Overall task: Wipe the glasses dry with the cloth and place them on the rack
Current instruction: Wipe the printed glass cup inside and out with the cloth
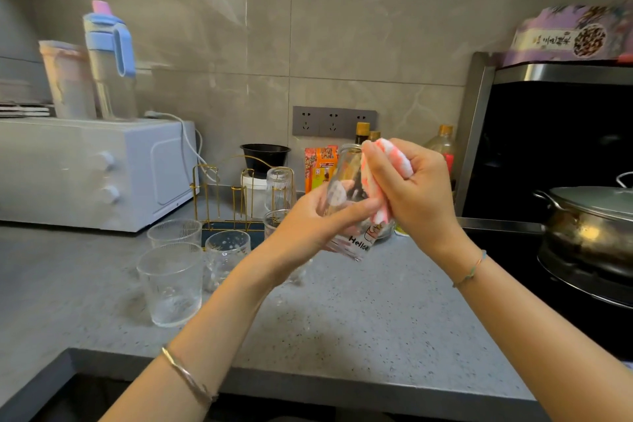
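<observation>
A white microwave (85, 171) stands far left on the grey counter (342, 319), with a blue-lidded bottle (109, 58) and a pale cup (68, 79) on top. In front of it stand three glasses close together: a near tumbler (171, 284), a far tumbler (174, 233) and a spotted glass (226, 250). Just beyond them the gold rack (236, 195) holds one upturned ribbed glass (280, 188) at its right end. The left hand (308, 226) curls round the lower body of the bottle-shaped Hello glass (346, 202), held mouth-up above the counter, and hides part of another glass behind it. The right hand (407, 188) clamps a pink-and-white cloth (387, 161) against that glass's right side, covering it from the rim down. Sauce bottles (443, 144) behind are half blocked. Far right, a lidded steel pot (589, 226) sits on the black hob
</observation>
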### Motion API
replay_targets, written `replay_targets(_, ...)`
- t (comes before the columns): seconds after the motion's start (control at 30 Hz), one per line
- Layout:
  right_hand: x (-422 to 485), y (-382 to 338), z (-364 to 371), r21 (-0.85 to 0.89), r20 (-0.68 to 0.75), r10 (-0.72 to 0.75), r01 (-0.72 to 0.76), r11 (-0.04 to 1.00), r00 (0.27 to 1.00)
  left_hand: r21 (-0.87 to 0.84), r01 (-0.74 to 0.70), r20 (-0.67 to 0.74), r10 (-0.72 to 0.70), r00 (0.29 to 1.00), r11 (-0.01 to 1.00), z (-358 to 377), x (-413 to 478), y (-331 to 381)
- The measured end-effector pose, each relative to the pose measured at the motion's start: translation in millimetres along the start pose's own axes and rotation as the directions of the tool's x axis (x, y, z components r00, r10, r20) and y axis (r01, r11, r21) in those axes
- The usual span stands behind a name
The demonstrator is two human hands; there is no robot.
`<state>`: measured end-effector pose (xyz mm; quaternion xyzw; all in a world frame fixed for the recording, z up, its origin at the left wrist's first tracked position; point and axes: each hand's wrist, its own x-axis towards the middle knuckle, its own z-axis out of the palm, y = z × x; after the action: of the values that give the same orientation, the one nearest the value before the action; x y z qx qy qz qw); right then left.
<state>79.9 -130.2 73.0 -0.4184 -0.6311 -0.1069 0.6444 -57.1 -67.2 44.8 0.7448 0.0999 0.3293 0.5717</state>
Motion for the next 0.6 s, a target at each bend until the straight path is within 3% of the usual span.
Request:
replay_targets(0.1,-1,0,3,-0.018,-0.017,-0.012,0.011,1.000,1.000,-0.017,0.013,-0.034,-0.013,0.999,1.000,-1,-2,-3)
replay_targets(0.2,-1,-6,5,0.057,-0.035,-0.030,0.032,0.998,0.999,-0.190,0.063,0.055,-0.053,0.997,0.980,-5,-6,-5)
replay_targets(0.27,0,-9,5,0.143,-0.033,-0.013,0.018,0.990,0.999,-0.442,0.121,0.179,-0.045,0.983,0.889,-5,-7,-7)
replay_targets(0.33,1,-11,7,0.201,-0.012,0.003,0.000,0.980,1.000,-0.654,0.229,0.344,0.014,0.939,0.720,-4,-9,-8)
replay_targets(0.43,0,-8,9,0.231,-0.014,0.027,-0.023,0.973,1.000,-0.729,0.349,0.451,0.030,0.892,0.589,-3,-8,-17)
replay_targets(0.5,-2,-6,8,0.215,-0.028,0.051,-0.044,0.976,0.998,-0.696,0.345,0.446,0.002,0.895,0.629,-3,-7,-21)
replay_targets(0.6,1,-4,2,0.172,-0.053,0.070,-0.060,0.983,0.996,-0.518,0.233,0.261,-0.108,0.959,0.823,-6,-3,-13)
